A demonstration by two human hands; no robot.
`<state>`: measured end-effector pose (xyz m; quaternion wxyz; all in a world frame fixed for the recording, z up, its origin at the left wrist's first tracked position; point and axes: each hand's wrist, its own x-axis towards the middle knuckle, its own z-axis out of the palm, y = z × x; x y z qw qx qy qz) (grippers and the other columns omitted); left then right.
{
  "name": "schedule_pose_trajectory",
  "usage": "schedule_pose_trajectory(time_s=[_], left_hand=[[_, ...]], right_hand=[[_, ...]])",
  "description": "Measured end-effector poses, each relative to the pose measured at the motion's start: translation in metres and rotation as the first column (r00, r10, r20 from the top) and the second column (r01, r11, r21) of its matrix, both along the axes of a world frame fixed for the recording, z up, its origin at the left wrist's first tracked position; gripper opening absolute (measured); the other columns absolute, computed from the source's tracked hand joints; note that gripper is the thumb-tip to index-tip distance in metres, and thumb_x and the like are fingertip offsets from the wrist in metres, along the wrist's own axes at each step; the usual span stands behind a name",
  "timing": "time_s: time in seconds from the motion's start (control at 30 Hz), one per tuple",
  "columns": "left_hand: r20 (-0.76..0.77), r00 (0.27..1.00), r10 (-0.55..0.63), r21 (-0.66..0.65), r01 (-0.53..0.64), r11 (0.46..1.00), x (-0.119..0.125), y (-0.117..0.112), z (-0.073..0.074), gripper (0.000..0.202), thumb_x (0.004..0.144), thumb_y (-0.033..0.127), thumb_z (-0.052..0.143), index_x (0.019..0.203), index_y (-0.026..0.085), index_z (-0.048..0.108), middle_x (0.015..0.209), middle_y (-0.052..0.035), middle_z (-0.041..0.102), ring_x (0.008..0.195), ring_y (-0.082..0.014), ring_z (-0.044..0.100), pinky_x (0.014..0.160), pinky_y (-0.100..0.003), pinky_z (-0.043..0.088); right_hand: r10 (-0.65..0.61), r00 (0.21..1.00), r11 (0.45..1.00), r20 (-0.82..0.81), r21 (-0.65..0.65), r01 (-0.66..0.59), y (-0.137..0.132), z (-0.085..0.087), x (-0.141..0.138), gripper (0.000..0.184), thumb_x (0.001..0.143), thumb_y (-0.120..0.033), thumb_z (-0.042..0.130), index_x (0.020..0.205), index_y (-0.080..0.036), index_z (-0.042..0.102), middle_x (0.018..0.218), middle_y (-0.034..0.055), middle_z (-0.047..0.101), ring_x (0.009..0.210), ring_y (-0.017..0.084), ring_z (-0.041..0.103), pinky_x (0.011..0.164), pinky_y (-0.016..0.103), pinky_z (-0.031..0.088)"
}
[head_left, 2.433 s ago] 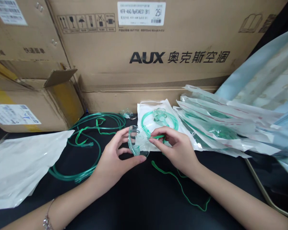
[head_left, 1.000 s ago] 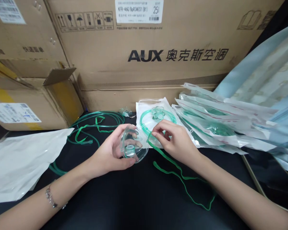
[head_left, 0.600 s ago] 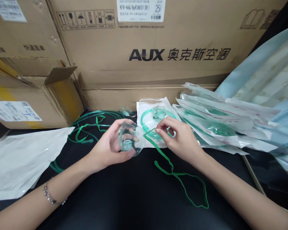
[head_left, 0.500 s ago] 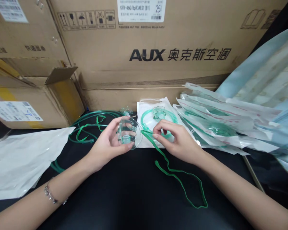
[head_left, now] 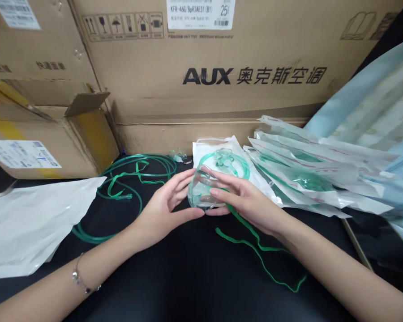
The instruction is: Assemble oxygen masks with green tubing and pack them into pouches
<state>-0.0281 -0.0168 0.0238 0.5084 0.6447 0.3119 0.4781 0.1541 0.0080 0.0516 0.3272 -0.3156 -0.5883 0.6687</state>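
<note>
A clear oxygen mask [head_left: 201, 190] is held between my two hands, above the black table [head_left: 174, 273]. My left hand [head_left: 164, 208] curves round the mask's left side, with its thumb at the lower rim and its fingers at the upper edge. My right hand [head_left: 243, 197] grips the other side, thumb across the mask and fingers partly behind it. From under my right hand a green elastic strap [head_left: 250, 230] trails down to the table in a loose loop. Behind the mask lies a white package [head_left: 201, 150] with coiled green tubing [head_left: 245, 165] showing.
Green tubing [head_left: 141, 157] and another green strap [head_left: 116, 181] lie at the left. A white pouch [head_left: 30, 223] is near an open cardboard box [head_left: 53, 129]. Several packaged sets [head_left: 309, 170] are stacked at the right. A large carton [head_left: 221, 103] stands at the back.
The mask has moved right and turned. My right hand has gone from pinching the strap beside the mask to gripping the mask itself; the strap's loop has shifted.
</note>
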Motion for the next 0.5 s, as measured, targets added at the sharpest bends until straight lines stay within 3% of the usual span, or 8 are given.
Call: schedule_pose_trajectory(time_s=[0.07, 0.13, 0.17, 0.23, 0.27, 0.33, 0.4, 0.5], left_hand=[[-0.134, 0.972, 0.194, 0.167, -0.17, 0.971, 0.0, -0.004, -0.003, 0.071, 0.07, 0.017, 0.069, 0.13, 0.029, 0.033, 0.14, -0.0039, 0.035, 0.128, -0.0217, 0.033, 0.104, -0.037, 0.032], [-0.182, 0.889, 0.42, 0.426, -0.314, 0.849, -0.001, -0.009, -0.006, 0.071, 0.068, 0.015, 0.07, 0.128, 0.029, 0.036, 0.136, -0.0044, 0.04, 0.125, -0.0222, 0.036, 0.101, -0.037, 0.036], [-0.191, 0.862, 0.47, 0.549, -0.303, 0.779, -0.001, -0.012, -0.006, 0.064, 0.069, 0.013, 0.068, 0.125, 0.029, 0.041, 0.128, -0.0046, 0.048, 0.12, -0.0216, 0.043, 0.096, -0.035, 0.039], [-0.31, 0.866, 0.393, 0.705, -0.068, 0.706, 0.002, -0.017, -0.006, 0.049, 0.075, 0.007, 0.058, 0.118, 0.027, 0.049, 0.109, -0.0045, 0.061, 0.105, -0.0193, 0.054, 0.088, -0.031, 0.044], [-0.423, 0.854, 0.302, 0.713, 0.109, 0.692, 0.004, -0.019, -0.006, 0.045, 0.078, 0.006, 0.052, 0.119, 0.026, 0.05, 0.105, -0.005, 0.063, 0.102, -0.0188, 0.056, 0.087, -0.031, 0.045], [-0.641, 0.756, 0.136, 0.621, 0.406, 0.67, 0.01, -0.021, -0.007, 0.047, 0.082, 0.003, 0.04, 0.125, 0.023, 0.045, 0.116, -0.0076, 0.06, 0.109, -0.0203, 0.053, 0.09, -0.033, 0.043], [-0.763, 0.644, 0.064, 0.51, 0.537, 0.672, 0.016, -0.021, -0.01, 0.047, 0.084, 0.003, 0.036, 0.128, 0.019, 0.044, 0.127, -0.0094, 0.053, 0.116, -0.0237, 0.048, 0.092, -0.038, 0.041], [-0.814, 0.578, 0.056, 0.449, 0.564, 0.693, 0.018, -0.018, -0.012, 0.038, 0.085, 0.006, 0.037, 0.116, 0.017, 0.056, 0.119, -0.0106, 0.06, 0.112, -0.0265, 0.051, 0.09, -0.042, 0.042]], right_hand=[[-0.071, 0.997, 0.995, 0.006, -0.071, 0.071, 0.0, 0.0, -0.001, 0.04, 0.08, -0.023, 0.057, 0.12, -0.022, 0.052, 0.121, 0.0072, 0.056, 0.097, 0.017, 0.061, 0.077, 0.033, 0.055], [-0.171, 0.985, 0.978, -0.005, -0.124, 0.169, 0.001, -0.001, -0.001, 0.032, 0.081, -0.021, 0.056, 0.113, -0.019, 0.057, 0.117, 0.0088, 0.059, 0.096, 0.018, 0.061, 0.078, 0.033, 0.055], [-0.217, 0.976, 0.968, -0.021, -0.136, 0.213, 0.002, -0.001, -0.001, 0.029, 0.081, -0.02, 0.055, 0.11, -0.018, 0.058, 0.116, 0.009, 0.059, 0.098, 0.018, 0.061, 0.078, 0.033, 0.055], [-0.274, 0.96, 0.952, -0.054, -0.154, 0.263, 0.003, 0.0, -0.001, 0.023, 0.081, -0.017, 0.055, 0.103, -0.019, 0.057, 0.114, 0.0081, 0.06, 0.1, 0.018, 0.06, 0.078, 0.031, 0.055], [-0.285, 0.956, 0.948, -0.065, -0.168, 0.271, 0.003, 0.0, -0.001, 0.019, 0.081, -0.016, 0.054, 0.1, -0.02, 0.056, 0.112, 0.0076, 0.061, 0.099, 0.017, 0.06, 0.077, 0.031, 0.055], [-0.29, 0.954, 0.941, -0.069, -0.2, 0.272, 0.003, 0.001, -0.002, 0.012, 0.081, -0.015, 0.054, 0.092, -0.02, 0.054, 0.106, 0.0066, 0.063, 0.096, 0.016, 0.061, 0.075, 0.029, 0.055], [-0.287, 0.956, 0.938, -0.064, -0.223, 0.267, 0.003, 0.002, -0.002, 0.008, 0.08, -0.016, 0.054, 0.086, -0.02, 0.052, 0.102, 0.0055, 0.064, 0.093, 0.015, 0.062, 0.074, 0.027, 0.056], [-0.274, 0.96, 0.94, -0.058, -0.228, 0.255, 0.003, 0.003, -0.002, 0.007, 0.079, -0.018, 0.055, 0.084, -0.02, 0.051, 0.101, 0.0044, 0.064, 0.089, 0.014, 0.062, 0.074, 0.028, 0.055]])
